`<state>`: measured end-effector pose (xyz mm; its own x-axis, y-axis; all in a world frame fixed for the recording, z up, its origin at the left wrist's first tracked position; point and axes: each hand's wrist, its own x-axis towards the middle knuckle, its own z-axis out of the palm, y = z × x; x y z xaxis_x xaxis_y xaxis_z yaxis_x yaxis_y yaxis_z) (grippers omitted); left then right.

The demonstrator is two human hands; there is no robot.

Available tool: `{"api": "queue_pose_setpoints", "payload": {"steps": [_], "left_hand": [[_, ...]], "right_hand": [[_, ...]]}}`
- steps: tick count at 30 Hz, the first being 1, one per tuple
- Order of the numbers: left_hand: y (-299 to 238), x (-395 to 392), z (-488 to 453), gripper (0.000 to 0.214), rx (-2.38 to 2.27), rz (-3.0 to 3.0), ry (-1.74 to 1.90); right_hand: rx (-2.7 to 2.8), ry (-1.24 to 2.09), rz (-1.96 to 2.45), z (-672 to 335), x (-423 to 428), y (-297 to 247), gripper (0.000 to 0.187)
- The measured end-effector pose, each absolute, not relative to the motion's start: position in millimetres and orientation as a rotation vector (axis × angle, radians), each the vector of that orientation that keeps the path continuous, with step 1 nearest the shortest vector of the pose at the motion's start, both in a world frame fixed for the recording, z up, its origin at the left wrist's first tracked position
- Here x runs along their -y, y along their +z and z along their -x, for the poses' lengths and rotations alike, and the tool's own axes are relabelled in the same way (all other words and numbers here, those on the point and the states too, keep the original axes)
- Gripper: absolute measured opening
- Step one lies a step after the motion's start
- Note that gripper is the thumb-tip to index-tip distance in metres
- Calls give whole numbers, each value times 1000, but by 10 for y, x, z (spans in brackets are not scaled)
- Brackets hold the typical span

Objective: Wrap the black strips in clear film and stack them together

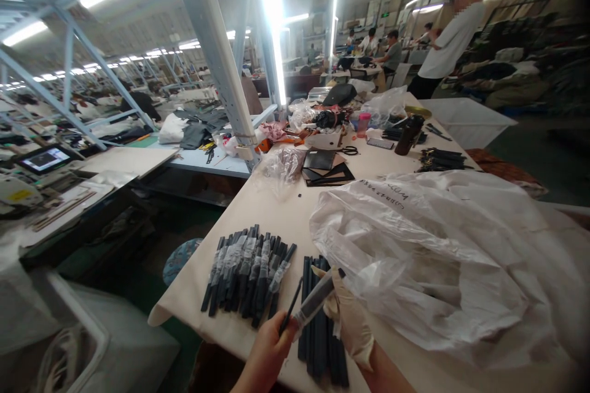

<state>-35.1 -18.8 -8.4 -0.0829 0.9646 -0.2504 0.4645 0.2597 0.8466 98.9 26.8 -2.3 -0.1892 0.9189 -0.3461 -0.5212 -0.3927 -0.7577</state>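
Note:
My left hand [267,350] is bare and pinches a thin black strip [291,305] together with the lower end of a plastic-sleeved black strip [314,299]. My right hand [351,319], in a pale glove, is closed round the upper part of that sleeved strip. Both hands hover over a stack of bare black strips [320,334] lying near the table's front edge. To the left lies a fanned pile of black strips in clear sleeves [249,270].
A large crumpled white plastic bag [437,258] covers the right of the beige table [276,209]. Farther back lie black panels [325,169], scissors, a dark bottle [409,134] and clutter. A person in a white shirt [449,37] stands at the back right; others sit beyond.

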Motion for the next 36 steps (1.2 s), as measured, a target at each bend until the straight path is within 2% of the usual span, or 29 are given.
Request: {"api": "queue_pose_setpoints", "payload": {"steps": [4,8,13,17,19,22,25,30,34,36], "left_hand": [[-193,52,500,42,-1740,-1356,743],[-258,-292,955,36,-2135,-1428,670],[-333,-677,1518,32,-2302,-1388,598],[-255,-613,1570,36,-2367,-1454,628],[-175,-489,1422,39,-2324,-1463,629],[-72,-313,1007,41,-2013,-1403,656],[-12,-230,552,34,-1714,-1355,748],[89,-237,161,20,-1608,-1283,837],[242,-191,84,23,-1551,-1334,856],[324,-120,61,25,-1539,-1384,823]], "right_hand": [[500,1865,977,-823,-406,31,41],[533,1926,951,-795,-549,-57,37],[545,1916,995,-920,-841,-285,46],[491,1926,1008,-898,-854,-340,51],[476,1887,1022,-865,-806,-320,51],[456,1859,1023,-820,-713,-246,49],[441,1859,956,-798,-605,-117,46],[506,1868,822,-903,-406,97,36],[782,1868,930,-1166,-301,131,27],[879,1815,1029,-1312,-275,119,28]]}}
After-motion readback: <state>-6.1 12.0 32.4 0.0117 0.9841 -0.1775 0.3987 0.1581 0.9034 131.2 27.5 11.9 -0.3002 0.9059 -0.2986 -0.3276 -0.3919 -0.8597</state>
